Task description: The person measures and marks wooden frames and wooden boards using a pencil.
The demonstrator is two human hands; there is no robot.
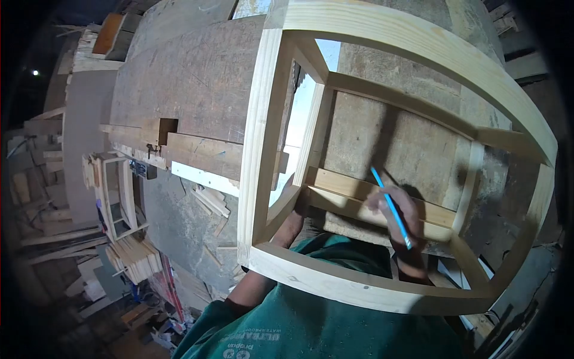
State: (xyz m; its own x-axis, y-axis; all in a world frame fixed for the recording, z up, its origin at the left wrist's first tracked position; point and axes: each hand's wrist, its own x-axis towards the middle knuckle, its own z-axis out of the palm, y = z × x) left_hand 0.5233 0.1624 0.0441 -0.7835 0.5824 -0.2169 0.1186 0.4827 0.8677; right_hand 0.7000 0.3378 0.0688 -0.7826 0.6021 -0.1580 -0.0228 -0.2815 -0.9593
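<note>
My right hand (399, 216) is closed around a slim blue pencil (391, 206). It is inside a pale wooden frame (359, 286), over the frame's lower rails (341, 186). Box-like and open-sided, the frame stands on the workbench right in front of me. My left hand (301, 206) is by the frame's near left corner, against or beside a post. Wood covers most of that hand, so its fingers are hidden.
A worn wooden workbench (185, 78) extends behind and left of the frame, with a small wood block (156, 131) at its edge. On the floor at left lie wood offcuts (210, 200), a smaller wooden frame (116, 191) and stacked slats (134, 260).
</note>
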